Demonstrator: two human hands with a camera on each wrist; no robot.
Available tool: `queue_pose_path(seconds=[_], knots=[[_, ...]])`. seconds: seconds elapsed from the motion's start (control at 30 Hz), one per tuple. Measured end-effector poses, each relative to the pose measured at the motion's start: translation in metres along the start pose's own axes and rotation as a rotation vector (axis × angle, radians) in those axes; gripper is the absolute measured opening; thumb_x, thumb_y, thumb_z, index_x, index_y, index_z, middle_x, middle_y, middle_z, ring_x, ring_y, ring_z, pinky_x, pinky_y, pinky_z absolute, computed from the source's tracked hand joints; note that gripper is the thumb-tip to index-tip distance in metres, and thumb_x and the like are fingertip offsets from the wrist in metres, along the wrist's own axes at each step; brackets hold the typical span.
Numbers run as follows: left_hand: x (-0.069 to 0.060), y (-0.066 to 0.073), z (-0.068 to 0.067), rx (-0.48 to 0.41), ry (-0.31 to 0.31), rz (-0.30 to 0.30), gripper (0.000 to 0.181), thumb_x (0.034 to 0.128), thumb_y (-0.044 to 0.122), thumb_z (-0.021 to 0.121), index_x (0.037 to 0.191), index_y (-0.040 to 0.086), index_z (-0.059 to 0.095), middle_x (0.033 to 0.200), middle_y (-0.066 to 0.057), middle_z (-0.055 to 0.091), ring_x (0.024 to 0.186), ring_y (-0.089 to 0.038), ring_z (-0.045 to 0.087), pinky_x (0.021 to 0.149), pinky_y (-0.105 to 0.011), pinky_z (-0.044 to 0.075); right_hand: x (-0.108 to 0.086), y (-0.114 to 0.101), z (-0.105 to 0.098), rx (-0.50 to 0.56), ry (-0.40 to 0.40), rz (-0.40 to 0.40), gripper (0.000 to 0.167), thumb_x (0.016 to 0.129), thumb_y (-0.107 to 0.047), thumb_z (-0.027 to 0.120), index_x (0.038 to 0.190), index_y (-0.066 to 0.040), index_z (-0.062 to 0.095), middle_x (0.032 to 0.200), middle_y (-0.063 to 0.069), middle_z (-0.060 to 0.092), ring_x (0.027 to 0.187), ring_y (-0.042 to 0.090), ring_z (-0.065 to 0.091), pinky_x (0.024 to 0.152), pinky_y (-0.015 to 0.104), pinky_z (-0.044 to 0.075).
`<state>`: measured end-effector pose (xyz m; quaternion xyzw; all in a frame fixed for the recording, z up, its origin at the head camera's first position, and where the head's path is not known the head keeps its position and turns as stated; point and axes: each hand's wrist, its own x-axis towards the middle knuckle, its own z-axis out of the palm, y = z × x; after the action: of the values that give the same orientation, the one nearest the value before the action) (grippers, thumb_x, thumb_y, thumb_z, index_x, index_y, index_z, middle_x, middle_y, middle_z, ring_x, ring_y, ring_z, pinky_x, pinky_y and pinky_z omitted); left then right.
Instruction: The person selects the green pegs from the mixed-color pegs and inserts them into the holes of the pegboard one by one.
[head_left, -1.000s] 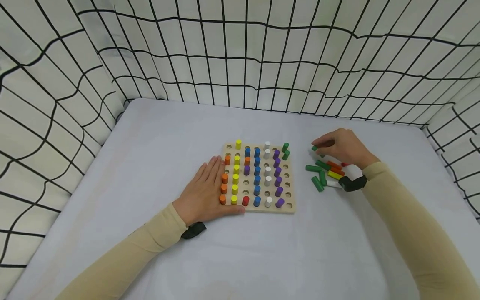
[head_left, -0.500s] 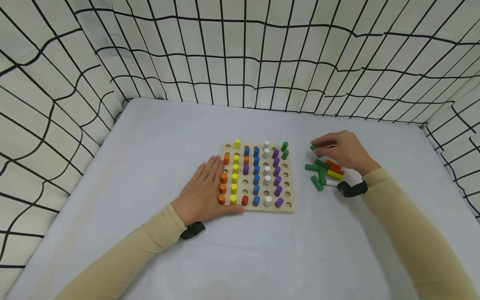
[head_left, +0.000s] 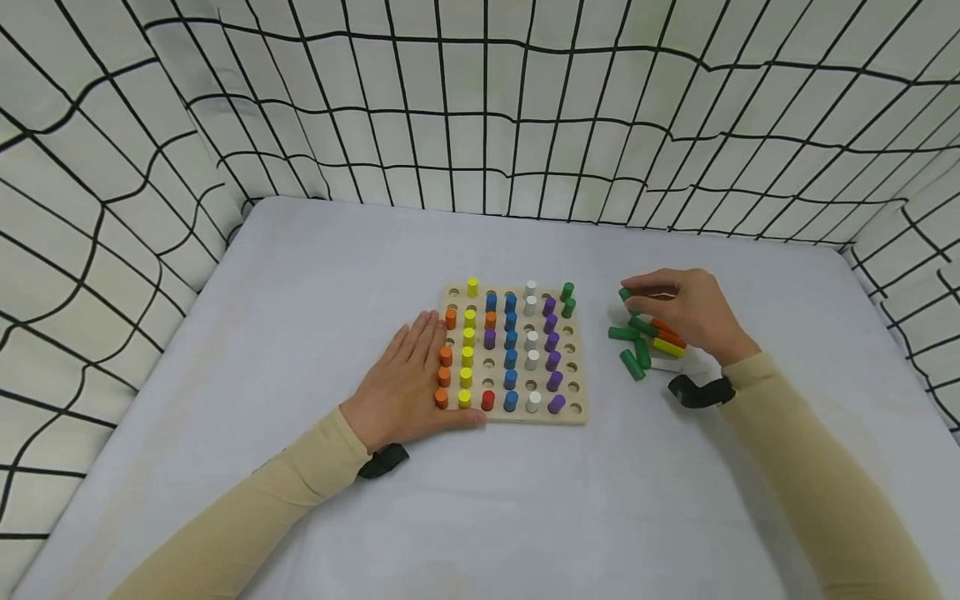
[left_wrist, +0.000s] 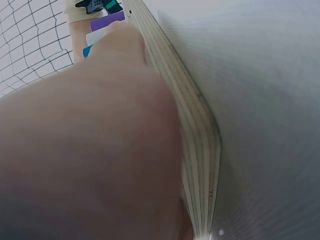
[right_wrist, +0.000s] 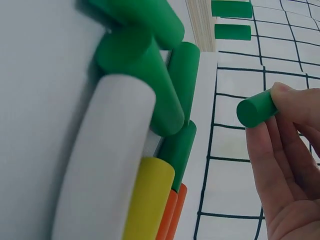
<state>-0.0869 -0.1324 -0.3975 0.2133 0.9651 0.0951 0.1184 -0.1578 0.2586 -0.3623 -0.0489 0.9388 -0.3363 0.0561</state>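
A pale wooden pegboard lies on the table, with rows of coloured pegs standing in some of its holes. My left hand rests along the board's left side, fingers straight and thumb at the front edge. In the left wrist view, that thumb lies against the board's layered edge. To the right of the board, my right hand pinches a green peg between thumb and fingers, raised above the loose pegs. Two green pegs stand at the board's far right corner.
Below my right hand lies a loose pile with several green pegs, orange pegs, a yellow peg and a white peg. A white cloth covers the table. Black grid netting rises beyond its far edge.
My right wrist has come slightly nearer to me while the green peg stays pinched at about the same spot. The left hand and board hold still; the head view has shifted slightly.
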Motion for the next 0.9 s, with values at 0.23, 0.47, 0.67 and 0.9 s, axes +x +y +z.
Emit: queue_pose_path(seconds=[0.23,0.47,0.67,0.9], knots=[[-0.001,-0.001,0.0,0.0,-0.001,-0.001,0.133,0.0803,0.087,0.059,0.164,-0.003,0.008,0.175,-0.021,0.005,0.165,-0.039,0.005,0.135,-0.054,0.01,-0.004,-0.001,0.007,0.086,0.046,0.006,0.034,0.096,-0.035,0.075,0.125,-0.017,0.076,0.125,0.01,0.077,0.119,0.025,0.07,0.084,0.003,0.048],[-0.001,-0.001,0.001,0.001,-0.002,-0.001,0.133,0.0804,0.087,0.059,0.164,-0.003,0.008,0.175,-0.021,0.005,0.165,-0.039,0.005,0.135,-0.054,0.011,-0.006,-0.002,0.014,0.156,0.083,-0.014,0.035,0.095,-0.037,0.076,0.123,-0.017,0.077,0.125,0.009,0.077,0.113,0.013,0.072,0.084,0.005,0.053],[0.0,-0.001,0.002,0.0,0.005,0.004,0.133,0.08,0.087,0.059,0.164,-0.003,0.009,0.175,-0.021,0.005,0.165,-0.039,0.005,0.135,-0.054,0.011,-0.008,-0.002,0.02,0.22,0.11,-0.033,0.034,0.094,-0.038,0.077,0.121,-0.017,0.078,0.12,0.004,0.079,0.101,-0.013,0.066,0.085,0.007,0.054],[0.0,-0.001,0.003,0.005,-0.001,0.002,0.134,0.0797,0.088,0.058,0.164,-0.003,0.008,0.175,-0.021,0.004,0.165,-0.038,0.005,0.135,-0.053,0.011,-0.01,-0.004,0.026,0.237,0.121,-0.034,0.034,0.095,-0.038,0.076,0.121,-0.017,0.077,0.119,0.003,0.078,0.106,-0.01,0.064,0.088,0.006,0.052]])
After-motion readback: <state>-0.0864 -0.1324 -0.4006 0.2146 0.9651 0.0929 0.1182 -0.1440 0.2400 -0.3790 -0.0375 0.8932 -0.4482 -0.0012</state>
